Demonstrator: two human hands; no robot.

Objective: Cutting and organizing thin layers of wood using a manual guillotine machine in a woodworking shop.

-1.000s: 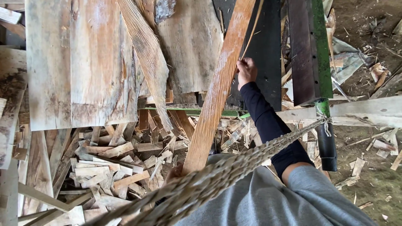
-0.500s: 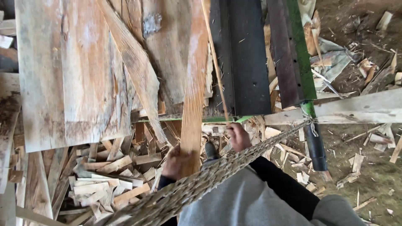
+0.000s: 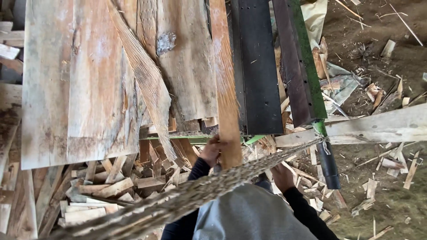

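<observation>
Dirt floor (image 3: 382, 186) strewn with wood offcuts (image 3: 111, 186); bench (image 3: 260, 66) stacked with boards. Item 1: long plank (image 3: 224, 80), axis 12 to 6 o'clock. Left hand (image 3: 212, 150) clenched on its near end; right hand (image 3: 282, 175) at 4 o'clock, grip cannot be told behind rope (image 3: 187, 195).

plank (image 3: 224, 84) swung upright; right hand (image 3: 283, 175) dropped below rope (image 3: 187, 195)

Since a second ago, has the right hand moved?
Yes. The right hand came down from high beside the black metal panel to below its lower edge, near the braided rope.
</observation>
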